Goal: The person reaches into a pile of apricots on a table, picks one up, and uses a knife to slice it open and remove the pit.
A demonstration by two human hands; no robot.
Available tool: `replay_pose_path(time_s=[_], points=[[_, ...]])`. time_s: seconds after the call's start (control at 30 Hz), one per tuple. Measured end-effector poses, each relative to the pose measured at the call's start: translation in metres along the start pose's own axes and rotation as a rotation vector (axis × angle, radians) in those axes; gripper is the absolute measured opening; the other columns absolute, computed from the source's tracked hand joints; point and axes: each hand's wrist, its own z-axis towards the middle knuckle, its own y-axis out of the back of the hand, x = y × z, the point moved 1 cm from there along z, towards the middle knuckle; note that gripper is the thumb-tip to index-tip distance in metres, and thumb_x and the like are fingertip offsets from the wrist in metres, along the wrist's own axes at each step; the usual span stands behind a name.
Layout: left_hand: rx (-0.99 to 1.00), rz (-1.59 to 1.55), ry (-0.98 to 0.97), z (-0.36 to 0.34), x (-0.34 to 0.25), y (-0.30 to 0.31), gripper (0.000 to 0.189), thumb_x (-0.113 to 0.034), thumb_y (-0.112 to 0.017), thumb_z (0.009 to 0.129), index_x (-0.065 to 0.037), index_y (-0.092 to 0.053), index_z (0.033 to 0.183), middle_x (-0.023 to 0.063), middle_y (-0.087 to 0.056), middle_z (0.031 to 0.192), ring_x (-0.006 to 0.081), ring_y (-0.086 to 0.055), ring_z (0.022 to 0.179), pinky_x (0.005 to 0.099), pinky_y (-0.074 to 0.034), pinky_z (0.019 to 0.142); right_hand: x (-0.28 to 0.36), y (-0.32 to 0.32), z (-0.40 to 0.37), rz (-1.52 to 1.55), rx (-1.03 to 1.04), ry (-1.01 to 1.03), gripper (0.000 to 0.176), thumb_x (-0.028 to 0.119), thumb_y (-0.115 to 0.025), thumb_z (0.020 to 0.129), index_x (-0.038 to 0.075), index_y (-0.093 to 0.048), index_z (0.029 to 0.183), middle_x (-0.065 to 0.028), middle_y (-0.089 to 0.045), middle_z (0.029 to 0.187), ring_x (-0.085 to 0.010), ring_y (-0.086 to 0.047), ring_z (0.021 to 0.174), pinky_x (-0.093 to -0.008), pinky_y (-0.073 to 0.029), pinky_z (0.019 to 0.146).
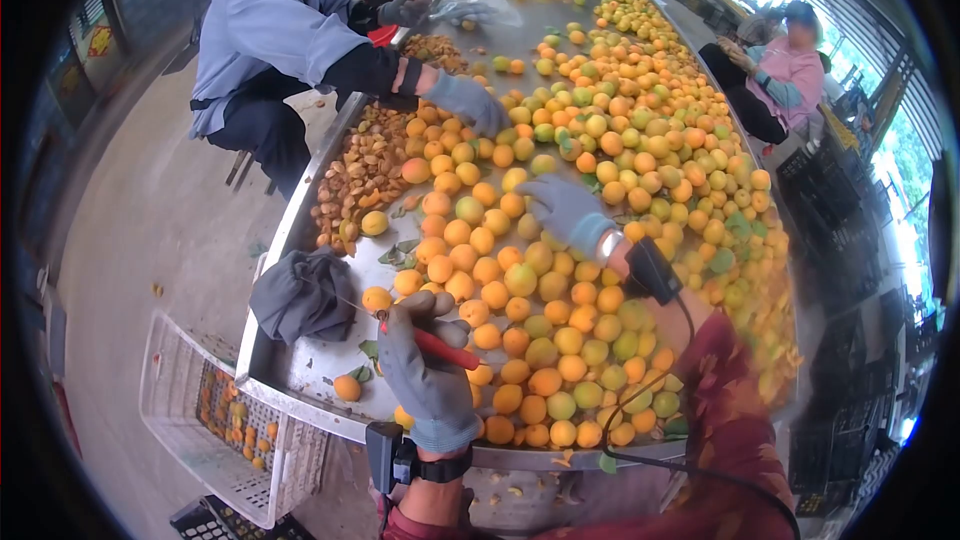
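My left hand (425, 365), in a grey glove, is wrapped round a red-handled tool (445, 348) near the table's front left. One apricot (377, 300) lies just beyond the tool's tip. My right hand (560, 210), also gloved, reaches over the fruit pile (540, 280) at mid-table with its fingers stretched out. It touches or hovers over the fruit; which one I cannot tell. A dark cloth (302, 296) is bunched on the table to the left of my left hand. Brown pits (358, 168) are heaped along the table's left edge.
The metal table (300, 400) has a raised rim. A white crate (215, 420) with fruit stands on the floor at the lower left. At the left a co-worker (270, 30) reaches a gloved hand (468, 103) over the pile. Another person (790, 75) sits at the right.
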Motion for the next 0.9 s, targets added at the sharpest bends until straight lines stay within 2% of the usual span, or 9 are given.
replay_pose_path(time_s=[0.07, 0.1, 0.23, 0.3, 0.4, 0.53, 0.7, 0.8, 0.9], points=[[0.038, -0.025, -0.022, 0.002, 0.003, 0.007, 0.028, -0.015, -0.035, 0.102, 0.001, -0.055, 0.114, 0.0105, -0.061, 0.098, 0.0119, -0.055, 0.065, 0.0225, -0.048, 0.058, -0.007, 0.01, -0.005, 0.167, -0.081, -0.01, 0.025, 0.024, -0.056, 0.087, 0.013, -0.062, 0.109, -0.0109, -0.059, 0.107, -0.0307, -0.059, 0.097, -0.0397, -0.047, 0.084], [0.039, -0.025, -0.022, 0.002, 0.003, 0.006, 0.028, -0.015, -0.035, 0.102, 0.001, -0.055, 0.114, 0.0105, -0.061, 0.098, 0.0119, -0.055, 0.065, 0.0225, -0.048, 0.058, -0.009, 0.014, -0.011, 0.167, -0.082, -0.011, 0.025, 0.024, -0.056, 0.087, 0.013, -0.062, 0.109, -0.0109, -0.059, 0.107, -0.0307, -0.059, 0.097, -0.0397, -0.047, 0.084], [0.009, -0.036, 0.011, 0.002, -0.001, 0.004, 0.033, -0.026, -0.035, 0.103, 0.0, -0.055, 0.109, 0.0097, -0.061, 0.096, 0.0109, -0.054, 0.066, 0.022, -0.047, 0.059, -0.042, 0.024, -0.029, 0.272, -0.236, -0.18, 0.03, 0.03, -0.066, 0.084, 0.007, -0.062, 0.102, -0.0106, -0.063, 0.095, -0.0252, -0.062, 0.09, -0.0347, -0.048, 0.08], [0.03, -0.031, 0.033, 0.002, -0.002, 0.004, 0.035, -0.033, -0.037, 0.102, -0.002, -0.054, 0.108, 0.0088, -0.06, 0.095, 0.0103, -0.052, 0.069, 0.0218, -0.046, 0.06, -0.058, 0.031, -0.033, 0.547, -0.151, -0.476, 0.029, 0.03, -0.065, 0.084, 0.007, -0.062, 0.1, -0.0111, -0.065, 0.093, -0.0263, -0.064, 0.081, -0.0351, -0.05, 0.073], [0.04, 0.025, -0.012, 0.0, -0.004, 0.001, 0.035, -0.033, -0.038, 0.102, -0.003, -0.055, 0.108, 0.0085, -0.06, 0.095, 0.0108, -0.053, 0.068, 0.0222, -0.046, 0.06, -0.09, 0.027, -0.033, 0.517, -0.23, -0.522, 0.029, 0.033, -0.064, 0.084, 0.008, -0.062, 0.099, -0.0125, -0.065, 0.091, -0.0267, -0.064, 0.074, -0.036, -0.051, 0.069], [-0.023, 0.017, 0.022, -0.001, 0.001, -0.002, 0.035, -0.034, -0.039, 0.101, -0.004, -0.055, 0.108, 0.0078, -0.061, 0.094, 0.0115, -0.053, 0.067, 0.0227, -0.046, 0.061, -0.091, 0.032, -0.037, 0.643, -0.213, -0.599, 0.03, 0.035, -0.061, 0.085, 0.009, -0.062, 0.099, -0.0143, -0.065, 0.094, -0.0282, -0.064, 0.08, -0.0369, -0.05, 0.073], [-0.08, 0.046, -0.028, 0.0, 0.01, 0.0, 0.035, -0.034, -0.039, 0.101, -0.004, -0.056, 0.106, 0.0075, -0.061, 0.093, 0.0111, -0.052, 0.066, 0.023, -0.045, 0.061, -0.096, 0.036, -0.015, 0.284, -0.204, -0.471, 0.029, 0.035, -0.059, 0.086, 0.01, -0.062, 0.101, -0.0158, -0.064, 0.098, -0.0331, -0.061, 0.094, -0.0392, -0.048, 0.081], [0.014, -0.03, -0.004, 0.002, 0.013, 0.009, 0.031, -0.002, -0.045, 0.095, 0.0, -0.05, 0.125, 0.0129, -0.061, 0.102, 0.0156, -0.057, 0.068, 0.0248, -0.05, 0.06, -0.077, 0.043, 0.011, 0.083, -0.182, -0.418, 0.029, 0.035, -0.058, 0.087, 0.011, -0.063, 0.103, -0.015, -0.063, 0.101, -0.0336, -0.061, 0.096, -0.0397, -0.048, 0.081], [0.017, -0.089, 0.068, 0.001, 0.0, -0.001, 0.029, -0.017, -0.038, 0.101, 0.003, -0.056, 0.113, 0.0119, -0.063, 0.095, 0.013, -0.056, 0.063, 0.0239, -0.048, 0.058, -0.061, 0.038, 0.04, -0.046, -0.283, -0.363, 0.027, 0.031, -0.055, 0.088, 0.014, -0.063, 0.107, -0.0138, -0.062, 0.107, -0.0335, -0.061, 0.099, -0.041, -0.049, 0.083]])
